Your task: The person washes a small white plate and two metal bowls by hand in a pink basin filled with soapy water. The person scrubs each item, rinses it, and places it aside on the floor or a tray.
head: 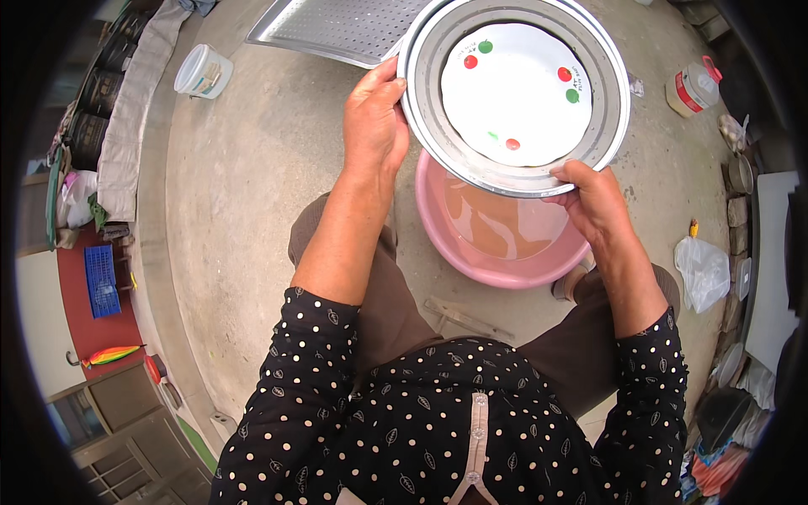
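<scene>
My left hand (377, 120) grips the left rim of a round metal basin (424, 107), thumb at the edge. At the basin's lower right, my right hand (593, 196) pinches the same rim, its thumb on the inner side. Inside the basin lies a white plate (514, 95) with a scalloped edge, printed with red and green apples and some lettering. Drops of water show on the metal. Below the raised basin, a pink plastic basin (451, 252) of cloudy water rests on the concrete floor between my feet; the metal basin hides its far part.
A perforated metal tray (334, 25) lies beyond my left hand. To its left stands a white bucket (205, 71). At right are a plastic jug with a red handle (692, 88) and a clear plastic bag (702, 271). A wooden piece (467, 319) sits low between my legs.
</scene>
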